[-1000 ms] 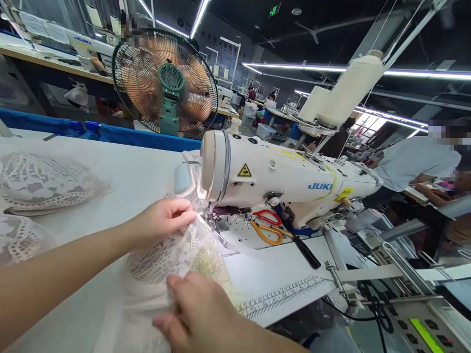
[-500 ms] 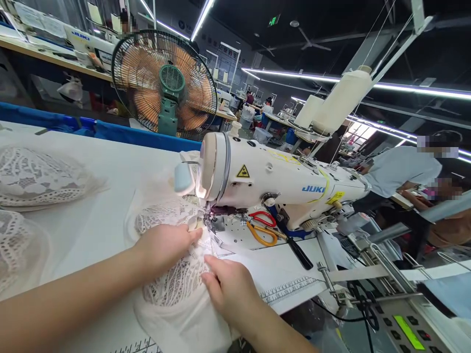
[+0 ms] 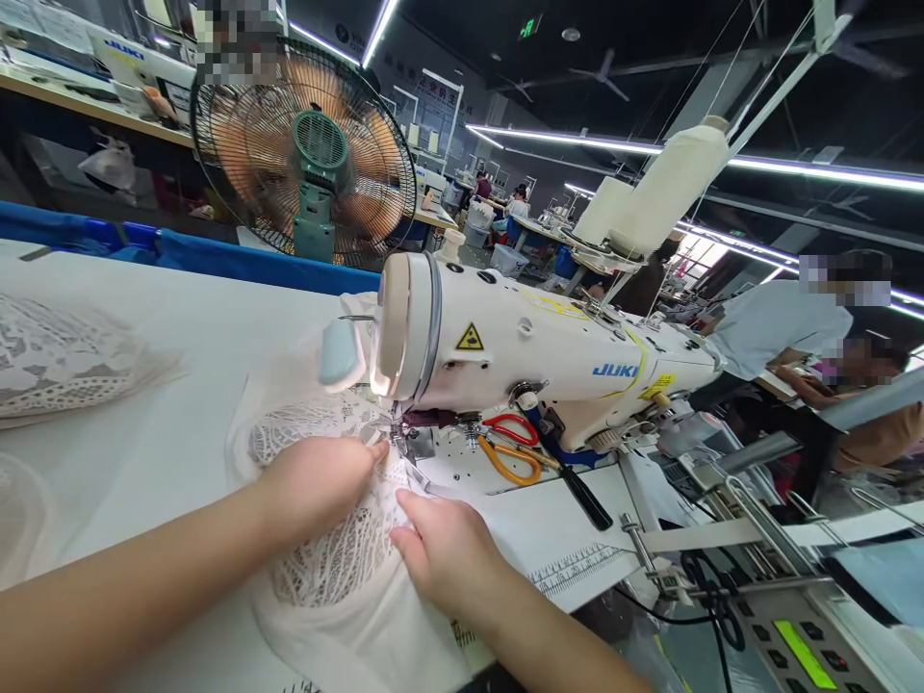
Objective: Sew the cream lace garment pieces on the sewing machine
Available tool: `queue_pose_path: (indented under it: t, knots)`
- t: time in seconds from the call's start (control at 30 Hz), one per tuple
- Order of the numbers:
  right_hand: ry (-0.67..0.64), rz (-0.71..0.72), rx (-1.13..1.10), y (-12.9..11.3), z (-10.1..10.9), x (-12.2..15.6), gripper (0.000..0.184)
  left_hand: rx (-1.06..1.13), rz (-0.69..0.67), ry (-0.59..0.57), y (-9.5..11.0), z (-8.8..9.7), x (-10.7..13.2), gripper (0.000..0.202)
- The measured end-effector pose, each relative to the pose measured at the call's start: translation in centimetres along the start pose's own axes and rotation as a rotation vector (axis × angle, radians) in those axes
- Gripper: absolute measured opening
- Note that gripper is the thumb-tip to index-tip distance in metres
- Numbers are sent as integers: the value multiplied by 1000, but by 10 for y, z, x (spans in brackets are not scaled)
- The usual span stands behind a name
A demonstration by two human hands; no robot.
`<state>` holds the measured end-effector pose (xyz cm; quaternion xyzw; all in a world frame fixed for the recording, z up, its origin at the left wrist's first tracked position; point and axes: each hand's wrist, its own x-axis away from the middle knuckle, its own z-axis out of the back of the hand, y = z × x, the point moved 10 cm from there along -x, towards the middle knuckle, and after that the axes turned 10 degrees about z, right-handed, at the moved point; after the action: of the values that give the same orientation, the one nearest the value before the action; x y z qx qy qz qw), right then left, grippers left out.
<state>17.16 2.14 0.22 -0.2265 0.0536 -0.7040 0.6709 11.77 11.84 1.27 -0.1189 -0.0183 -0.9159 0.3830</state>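
Observation:
A piece of white lace fabric (image 3: 339, 568) lies on the white table under the needle of a white Juki sewing machine (image 3: 520, 356). My left hand (image 3: 318, 481) rests on the lace, fingers together, with the fingertips close to the presser foot (image 3: 400, 445). My right hand (image 3: 444, 553) lies on the lace's right edge just in front of the presser foot, fingers pressed down on the cloth. Both hands hold the lace flat against the machine bed.
Red and orange-handled scissors (image 3: 516, 448) lie on the machine bed behind the needle. More lace pieces (image 3: 64, 361) are stacked at the left. A floor fan (image 3: 307, 154) stands behind the table. Thread cones (image 3: 668, 188) stand at the right. Other people sit at the far right.
A second ago the lace was lifted and bunched in both hands; it now lies flat at the needle. Both hands have come down onto it near the presser foot.

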Motion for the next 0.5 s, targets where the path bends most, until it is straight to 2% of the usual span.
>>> queue_pose_path:
  t: [0.33, 0.5]
  knots:
    - [-26, -11, 75, 0, 10, -11, 47, 46, 14, 41, -3, 14, -5, 63]
    - [-38, -54, 135, 1, 13, -20, 43, 16, 36, 61, -10, 20, -13, 52]
